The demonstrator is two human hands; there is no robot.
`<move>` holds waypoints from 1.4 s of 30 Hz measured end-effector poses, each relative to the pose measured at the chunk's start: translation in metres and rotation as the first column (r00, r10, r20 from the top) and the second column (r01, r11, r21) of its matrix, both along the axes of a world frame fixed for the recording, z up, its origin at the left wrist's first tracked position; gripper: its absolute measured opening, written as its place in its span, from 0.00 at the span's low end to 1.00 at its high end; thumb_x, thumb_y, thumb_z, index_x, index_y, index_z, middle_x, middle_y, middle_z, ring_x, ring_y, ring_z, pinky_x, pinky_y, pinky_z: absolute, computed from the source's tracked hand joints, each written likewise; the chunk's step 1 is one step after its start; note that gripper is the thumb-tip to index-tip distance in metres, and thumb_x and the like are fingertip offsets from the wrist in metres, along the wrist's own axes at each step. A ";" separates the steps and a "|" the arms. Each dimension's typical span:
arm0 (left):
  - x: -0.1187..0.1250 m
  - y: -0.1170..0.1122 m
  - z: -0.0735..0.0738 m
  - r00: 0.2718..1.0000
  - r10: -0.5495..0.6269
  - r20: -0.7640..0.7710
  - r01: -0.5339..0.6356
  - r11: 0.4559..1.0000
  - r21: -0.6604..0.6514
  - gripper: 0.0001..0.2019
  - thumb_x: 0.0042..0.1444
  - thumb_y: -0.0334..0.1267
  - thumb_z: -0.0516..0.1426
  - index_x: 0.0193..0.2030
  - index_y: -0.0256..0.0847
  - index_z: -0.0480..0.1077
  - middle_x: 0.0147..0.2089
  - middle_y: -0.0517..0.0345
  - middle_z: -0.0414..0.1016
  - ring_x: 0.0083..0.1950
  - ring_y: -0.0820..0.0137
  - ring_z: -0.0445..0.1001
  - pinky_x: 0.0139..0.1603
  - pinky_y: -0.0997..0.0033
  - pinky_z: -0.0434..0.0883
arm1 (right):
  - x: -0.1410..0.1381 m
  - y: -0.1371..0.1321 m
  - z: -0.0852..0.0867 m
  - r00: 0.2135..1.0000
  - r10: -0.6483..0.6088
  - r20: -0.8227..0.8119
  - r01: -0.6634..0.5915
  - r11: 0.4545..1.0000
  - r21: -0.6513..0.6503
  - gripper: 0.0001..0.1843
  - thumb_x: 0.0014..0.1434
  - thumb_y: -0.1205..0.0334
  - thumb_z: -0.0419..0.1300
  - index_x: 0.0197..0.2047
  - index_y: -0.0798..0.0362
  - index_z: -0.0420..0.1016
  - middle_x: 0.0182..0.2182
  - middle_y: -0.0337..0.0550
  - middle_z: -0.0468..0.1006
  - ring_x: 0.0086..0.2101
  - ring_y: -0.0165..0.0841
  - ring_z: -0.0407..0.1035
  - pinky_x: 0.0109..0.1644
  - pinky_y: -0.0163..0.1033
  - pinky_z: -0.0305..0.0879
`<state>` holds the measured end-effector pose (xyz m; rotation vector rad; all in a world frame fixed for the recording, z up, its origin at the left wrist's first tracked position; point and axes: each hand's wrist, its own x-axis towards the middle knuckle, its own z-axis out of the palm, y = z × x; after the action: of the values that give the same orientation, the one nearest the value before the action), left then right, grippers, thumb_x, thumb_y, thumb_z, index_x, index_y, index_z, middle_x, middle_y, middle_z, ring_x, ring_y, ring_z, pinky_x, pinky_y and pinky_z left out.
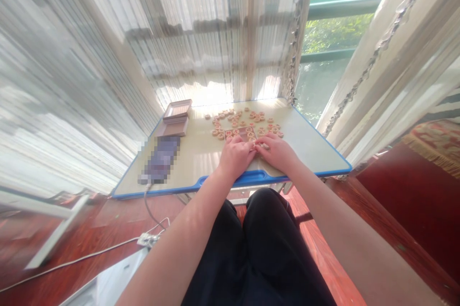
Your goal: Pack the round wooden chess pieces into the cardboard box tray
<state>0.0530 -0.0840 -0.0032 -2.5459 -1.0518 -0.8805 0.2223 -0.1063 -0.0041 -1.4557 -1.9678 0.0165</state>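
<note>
Both my hands rest on a small beige table with a blue rim, close together at its near middle. My left hand lies knuckles up with the fingers curled down onto round wooden game pieces marked in red. My right hand is beside it, its fingertips pinched on a small piece between the two hands. Several more pieces lie scattered just beyond my fingers, and some sit in a small reddish frame.
An open brown box and its lid sit at the table's far left. A blurred-out flat device with a white cable lies at the left front. Sheer curtains and a window stand behind; red wooden floor surrounds the table, my black-trousered knees beneath.
</note>
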 end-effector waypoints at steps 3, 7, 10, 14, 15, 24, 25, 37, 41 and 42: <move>0.000 0.000 0.000 1.000 0.010 0.008 -0.010 1.000 -0.024 0.09 0.55 0.42 0.58 0.36 0.39 0.75 0.28 0.53 0.76 0.42 0.61 0.69 0.47 0.60 0.64 | 0.001 0.000 0.000 1.000 0.009 -0.005 -0.009 1.000 -0.015 0.11 0.60 0.57 0.54 0.41 0.50 0.76 0.39 0.45 0.75 0.41 0.38 0.69 0.45 0.41 0.64; 0.000 -0.001 0.002 1.000 -0.003 -0.009 0.002 0.999 -0.039 0.10 0.54 0.43 0.59 0.38 0.40 0.75 0.29 0.53 0.76 0.41 0.60 0.69 0.46 0.59 0.64 | 0.003 0.000 0.000 0.998 0.036 -0.050 -0.036 0.999 0.000 0.12 0.61 0.59 0.53 0.41 0.51 0.76 0.39 0.46 0.75 0.41 0.37 0.69 0.47 0.41 0.64; 0.000 -0.001 0.003 1.000 0.003 -0.015 -0.004 0.999 -0.044 0.10 0.54 0.43 0.59 0.38 0.40 0.75 0.29 0.52 0.75 0.41 0.61 0.69 0.46 0.59 0.65 | 0.004 0.001 0.000 0.997 0.047 -0.058 -0.046 0.999 0.007 0.12 0.61 0.60 0.52 0.41 0.51 0.76 0.38 0.46 0.75 0.41 0.37 0.69 0.46 0.41 0.64; 0.000 0.000 0.002 1.000 -0.001 -0.011 0.000 0.999 -0.051 0.09 0.54 0.42 0.59 0.37 0.41 0.75 0.29 0.52 0.75 0.42 0.60 0.68 0.47 0.59 0.65 | 0.005 0.000 0.000 0.996 0.043 -0.072 -0.043 0.999 0.005 0.12 0.61 0.60 0.52 0.41 0.51 0.76 0.38 0.46 0.75 0.41 0.37 0.69 0.46 0.41 0.64; 0.000 0.000 0.002 1.000 -0.004 -0.011 0.004 0.999 -0.053 0.08 0.54 0.41 0.59 0.38 0.41 0.75 0.29 0.52 0.76 0.42 0.60 0.68 0.48 0.58 0.65 | 0.005 0.000 0.000 0.996 0.040 -0.081 -0.040 0.999 0.005 0.12 0.60 0.60 0.53 0.41 0.51 0.76 0.38 0.46 0.76 0.40 0.37 0.69 0.46 0.41 0.64; 0.001 -0.004 0.004 0.999 0.025 0.038 -0.023 0.997 -0.069 0.08 0.52 0.40 0.58 0.36 0.41 0.75 0.29 0.52 0.75 0.41 0.61 0.70 0.49 0.59 0.66 | 0.010 0.001 -0.002 0.994 -0.084 -0.073 0.092 0.990 0.104 0.13 0.59 0.61 0.53 0.41 0.53 0.76 0.38 0.47 0.76 0.42 0.38 0.68 0.49 0.41 0.63; 0.001 -0.005 0.004 0.998 0.031 0.060 -0.027 0.997 -0.066 0.08 0.51 0.39 0.58 0.36 0.40 0.75 0.30 0.52 0.75 0.42 0.61 0.70 0.49 0.59 0.66 | 0.010 0.001 -0.003 0.989 -0.137 -0.051 0.142 0.983 0.114 0.12 0.58 0.61 0.54 0.40 0.54 0.77 0.38 0.47 0.76 0.43 0.39 0.68 0.50 0.42 0.62; -0.012 -0.009 0.007 0.904 0.054 0.423 -0.084 0.995 0.053 0.15 0.47 0.24 0.52 0.40 0.39 0.75 0.34 0.54 0.79 0.42 0.62 0.71 0.49 0.60 0.68 | 0.016 0.014 0.004 0.965 -0.261 0.027 0.262 0.964 -0.051 0.13 0.54 0.60 0.56 0.40 0.55 0.76 0.38 0.47 0.79 0.42 0.40 0.70 0.49 0.42 0.63; -0.018 0.010 0.021 0.857 0.077 0.509 -0.069 0.997 -0.034 0.14 0.49 0.26 0.52 0.40 0.38 0.74 0.36 0.55 0.79 0.42 0.65 0.72 0.50 0.63 0.69 | 0.027 0.055 0.024 0.969 -0.245 -0.023 0.237 0.953 -0.188 0.14 0.53 0.58 0.57 0.41 0.52 0.76 0.41 0.45 0.79 0.42 0.37 0.72 0.47 0.39 0.64; -0.021 0.022 0.025 0.865 0.106 0.491 -0.078 0.994 -0.077 0.13 0.50 0.28 0.52 0.40 0.38 0.74 0.36 0.55 0.79 0.42 0.64 0.72 0.49 0.63 0.69 | 0.028 0.067 0.028 0.970 -0.245 -0.008 0.235 0.940 -0.248 0.15 0.53 0.58 0.57 0.43 0.52 0.76 0.41 0.45 0.79 0.41 0.37 0.72 0.45 0.39 0.65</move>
<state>0.0319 -0.0620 0.0223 -2.3355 -1.3345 -1.5494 0.2507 -0.0394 0.0240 -1.8346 -1.7928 0.1845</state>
